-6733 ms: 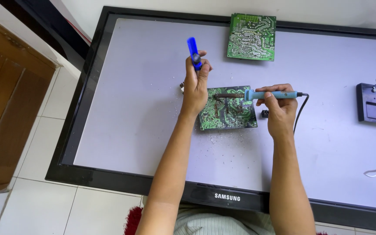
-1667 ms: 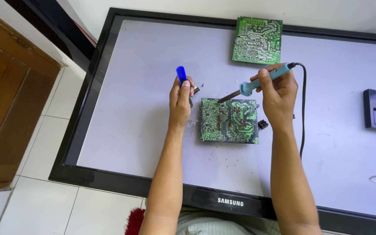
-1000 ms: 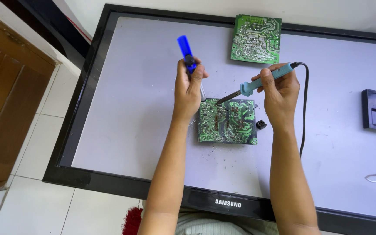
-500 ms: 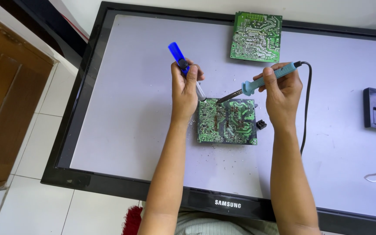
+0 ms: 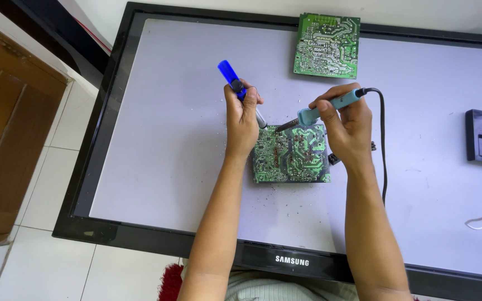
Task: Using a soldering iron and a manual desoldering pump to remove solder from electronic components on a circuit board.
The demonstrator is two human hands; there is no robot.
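Green circuit board (image 5: 291, 155) flat on the screen panel (image 5: 157, 122), mid-frame. Left hand (image 5: 242, 114) fisted round a blue desoldering pump (image 5: 238, 89), right hand (image 5: 346, 124) pinching the teal soldering iron (image 5: 322, 110), both tips over the board's top-left corner.

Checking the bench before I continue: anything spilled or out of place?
Yes: dark specks and crumbs lie scattered over the white panel just below the near circuit board. Nothing else stands out.
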